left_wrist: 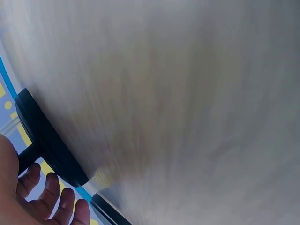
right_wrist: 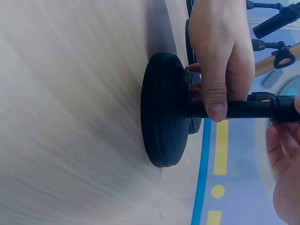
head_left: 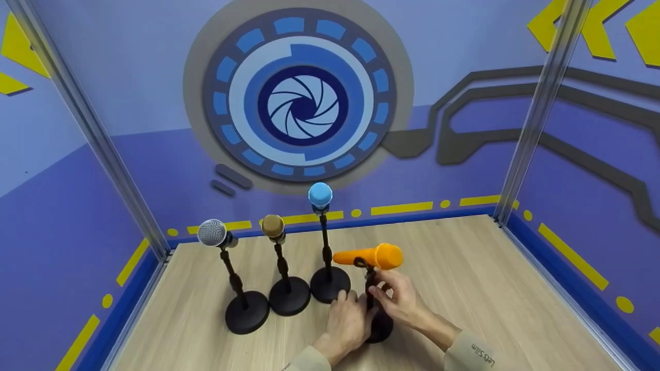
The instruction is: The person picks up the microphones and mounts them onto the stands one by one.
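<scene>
An orange microphone (head_left: 388, 256) lies nearly level in the clip at the top of a black microphone stand (head_left: 380, 332). My left hand (head_left: 346, 322) grips this stand's lower pole; its thumb crosses the pole in the right wrist view, just above the round base (right_wrist: 164, 112). Higher up, my right hand (head_left: 399, 300) holds the pole's collar (right_wrist: 283, 108) between thumb and fingers. The left wrist view has the left hand's curled fingers (left_wrist: 49, 197) beside the pole. Part of the pole is hidden behind both hands.
Three more microphones on black stands are lined up to the left: a blue one (head_left: 320, 196), a gold one (head_left: 273, 226) and a silver one (head_left: 212, 233). The blue one's base (head_left: 330, 285) is close to my left fingertips. Printed walls enclose the wooden table (head_left: 479, 268).
</scene>
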Demonstrator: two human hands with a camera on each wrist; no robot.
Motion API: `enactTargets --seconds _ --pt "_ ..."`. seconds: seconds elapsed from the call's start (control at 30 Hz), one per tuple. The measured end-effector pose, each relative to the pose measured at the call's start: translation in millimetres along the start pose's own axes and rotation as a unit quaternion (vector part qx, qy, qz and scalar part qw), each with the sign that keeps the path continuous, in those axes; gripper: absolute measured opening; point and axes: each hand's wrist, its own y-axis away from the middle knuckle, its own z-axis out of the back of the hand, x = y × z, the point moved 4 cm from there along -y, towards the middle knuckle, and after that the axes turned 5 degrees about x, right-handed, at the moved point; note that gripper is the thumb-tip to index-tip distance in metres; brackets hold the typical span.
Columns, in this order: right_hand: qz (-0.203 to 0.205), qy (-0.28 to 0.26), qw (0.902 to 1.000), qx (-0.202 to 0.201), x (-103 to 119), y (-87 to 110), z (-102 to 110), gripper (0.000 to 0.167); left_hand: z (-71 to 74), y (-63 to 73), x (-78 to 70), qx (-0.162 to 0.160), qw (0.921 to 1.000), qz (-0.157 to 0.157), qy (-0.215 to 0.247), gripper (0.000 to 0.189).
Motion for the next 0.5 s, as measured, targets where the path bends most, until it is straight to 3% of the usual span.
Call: enactTargets --seconds 0.2,0.5 --pt "-0.018 -0.006 0.9998 0.007 -1.6 0.6 0.6 0.028 0.3 -1.1 -0.5 0.021 0.9997 0.009 0.011 0.028" --pt "-0.034 -0.010 0.9994 -0.001 -6.2 1.2 0.9 0.016 2.5 -8.2 7.0 0.079 0.9935 0.028 0.077 0.035"
